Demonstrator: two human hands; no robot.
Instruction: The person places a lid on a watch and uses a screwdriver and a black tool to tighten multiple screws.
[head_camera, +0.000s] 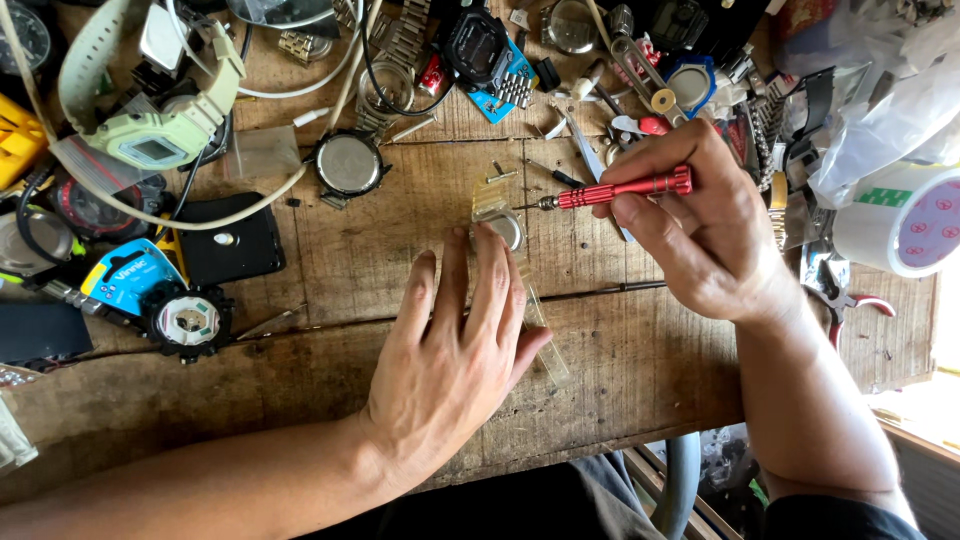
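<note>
Clear-strapped watch (508, 228) is pinned flat on worn wooden counter (620, 370) by left hand (455, 350), fingers spread. Slim red metal screwdriver (620, 188) is pinched in right hand (700, 225) grip, tip at case. Loosening judged underway; steady downward pressure needed.

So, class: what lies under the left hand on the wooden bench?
The left hand presses flat on a watch with a clear strap. Its round case shows beyond the fingertips; the part between is covered by the fingers.

A watch (505, 228) lies on the workbench (330, 260) just beyond the left hand's fingertips (492, 240); a screwdriver (615, 189) sits between the right hand's fingers (650, 215), tip beside the watch.
</note>
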